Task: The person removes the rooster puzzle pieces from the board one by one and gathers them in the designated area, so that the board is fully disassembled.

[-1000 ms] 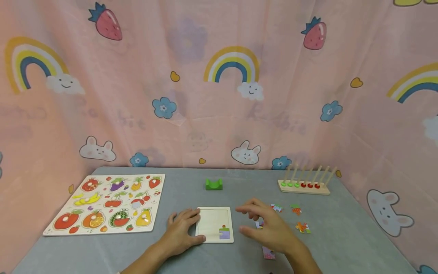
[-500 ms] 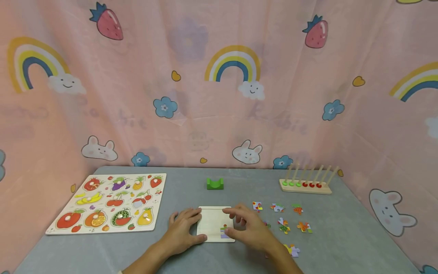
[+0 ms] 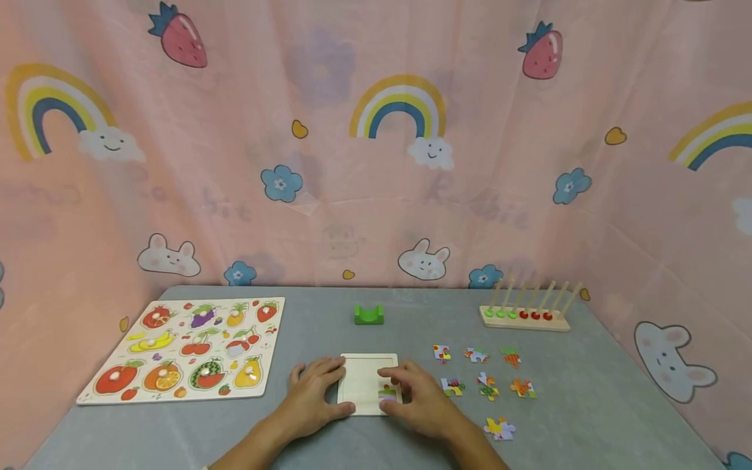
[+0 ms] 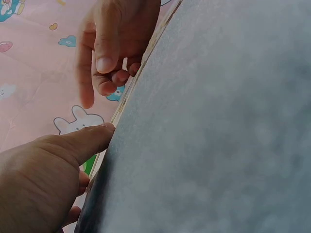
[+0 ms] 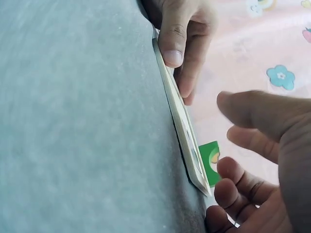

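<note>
My left hand (image 3: 314, 395) grips the left side of a small square wooden puzzle tray (image 3: 358, 385), thumb at its near left corner and a fingertip at the far left corner. A green and purple jigsaw piece (image 3: 388, 395) lies in the tray's near right corner, partly covered by my right hand. Over the tray's right edge stands my right hand (image 3: 420, 401), its thumb and index finger spread apart. The right wrist view shows nothing between that hand's thumb and fingers (image 5: 243, 184). Whether its fingertips touch the piece I cannot tell.
Several loose jigsaw pieces (image 3: 487, 387) lie right of the tray. A fruit knob puzzle board (image 3: 182, 352) is at the left. Behind the tray stands a green block (image 3: 369, 315); a peg rack (image 3: 525, 318) with green and red beads stands at the back right.
My right hand has moved left from beside the tray to above its right edge, then a little closer to me. My left hand has stayed on the tray.
</note>
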Demonstrator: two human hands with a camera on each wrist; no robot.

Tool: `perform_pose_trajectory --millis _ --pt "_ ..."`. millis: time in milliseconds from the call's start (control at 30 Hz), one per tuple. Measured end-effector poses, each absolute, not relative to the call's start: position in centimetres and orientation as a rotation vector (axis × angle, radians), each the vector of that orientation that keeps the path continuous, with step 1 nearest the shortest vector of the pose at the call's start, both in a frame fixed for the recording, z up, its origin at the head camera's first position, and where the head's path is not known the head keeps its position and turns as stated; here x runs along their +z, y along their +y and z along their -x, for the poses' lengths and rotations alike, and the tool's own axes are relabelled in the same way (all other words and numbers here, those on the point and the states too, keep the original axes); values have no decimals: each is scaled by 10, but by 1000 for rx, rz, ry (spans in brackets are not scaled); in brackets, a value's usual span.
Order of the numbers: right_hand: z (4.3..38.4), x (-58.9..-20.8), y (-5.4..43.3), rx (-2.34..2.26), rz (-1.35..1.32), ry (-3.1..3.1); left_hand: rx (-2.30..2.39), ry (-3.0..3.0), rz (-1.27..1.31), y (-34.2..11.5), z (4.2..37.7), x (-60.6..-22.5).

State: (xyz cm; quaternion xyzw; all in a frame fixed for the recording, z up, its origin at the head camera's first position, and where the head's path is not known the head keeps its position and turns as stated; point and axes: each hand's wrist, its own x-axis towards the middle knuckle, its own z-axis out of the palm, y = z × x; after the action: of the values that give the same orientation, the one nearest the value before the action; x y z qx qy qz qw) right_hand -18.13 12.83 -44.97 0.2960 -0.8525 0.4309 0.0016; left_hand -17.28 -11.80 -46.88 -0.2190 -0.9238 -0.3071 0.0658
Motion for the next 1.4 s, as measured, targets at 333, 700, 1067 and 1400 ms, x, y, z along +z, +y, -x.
perform_pose_trajectory --millis 333,700,1067,1400 --pt "182 -450 126 1239 -815 -2801 -918 -2793 661 -118 173 -469" --pt "180 -455 124 1049 -877 -2740 -938 -2788 664 -118 173 -469" --pt "180 -454 129 1121 -966 -2711 -945 -2789 671 -118 172 -467" --pt "181 -453 131 1106 -1007 -2731 -945 -2788 668 -118 172 -468"
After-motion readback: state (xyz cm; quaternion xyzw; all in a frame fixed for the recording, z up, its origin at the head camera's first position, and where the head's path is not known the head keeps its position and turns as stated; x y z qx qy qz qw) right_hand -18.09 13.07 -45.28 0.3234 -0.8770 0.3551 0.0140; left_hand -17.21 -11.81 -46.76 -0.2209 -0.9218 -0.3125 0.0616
